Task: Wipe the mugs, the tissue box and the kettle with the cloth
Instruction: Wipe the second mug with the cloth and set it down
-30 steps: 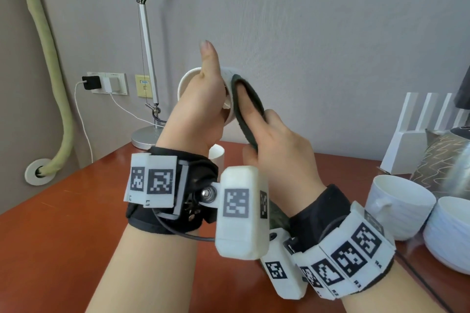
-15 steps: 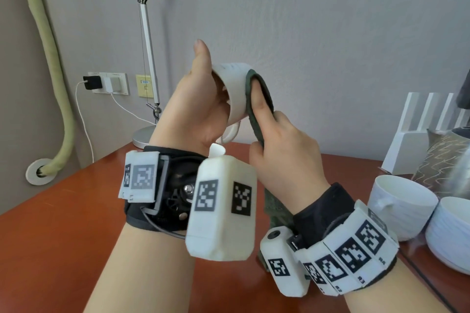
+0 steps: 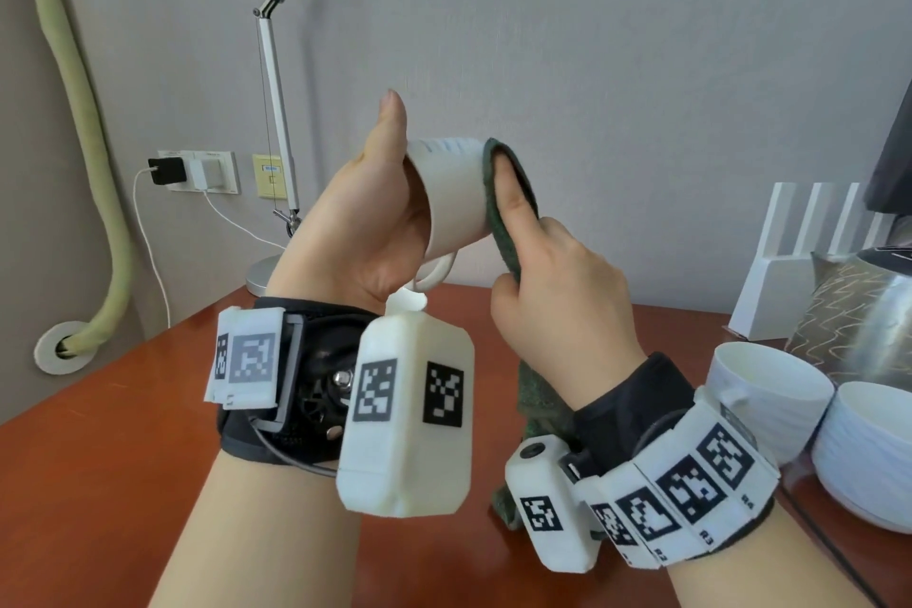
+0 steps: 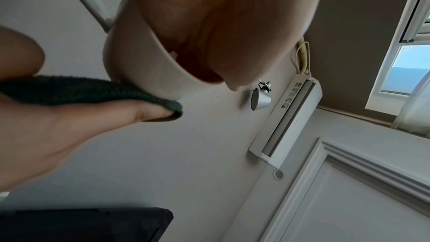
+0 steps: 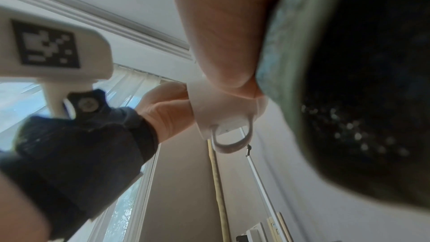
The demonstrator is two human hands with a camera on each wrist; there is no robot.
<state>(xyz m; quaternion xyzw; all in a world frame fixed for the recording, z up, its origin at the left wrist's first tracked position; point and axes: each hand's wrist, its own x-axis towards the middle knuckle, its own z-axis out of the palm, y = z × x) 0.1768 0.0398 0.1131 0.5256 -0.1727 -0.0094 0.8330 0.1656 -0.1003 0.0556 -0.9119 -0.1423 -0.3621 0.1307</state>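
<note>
A white mug [image 3: 451,193] is held up in the air on its side, handle pointing down. My left hand [image 3: 395,173] grips it at the rim end, thumb pointing up; the fingers are hidden. My right hand [image 3: 513,202] holds a dark green cloth [image 3: 538,400] and presses it flat against the mug's base with the index finger, while the rest hangs down past the wrist. In the left wrist view the cloth [image 4: 93,89] meets the mug [image 4: 144,62]. The right wrist view shows the mug [image 5: 223,109] and the cloth [image 5: 349,80] close up.
On the red-brown table [image 3: 123,410], another white mug [image 3: 760,390] and a ribbed white bowl [image 3: 868,454] stand at the right. Behind them are a shiny patterned object [image 3: 849,316] and a white slatted rack [image 3: 809,252]. A lamp base [image 3: 261,284] stands by the wall.
My left hand has turned the mug, so its side and handle now face me instead of its opening. The cloth has stayed pressed on the mug's base throughout.
</note>
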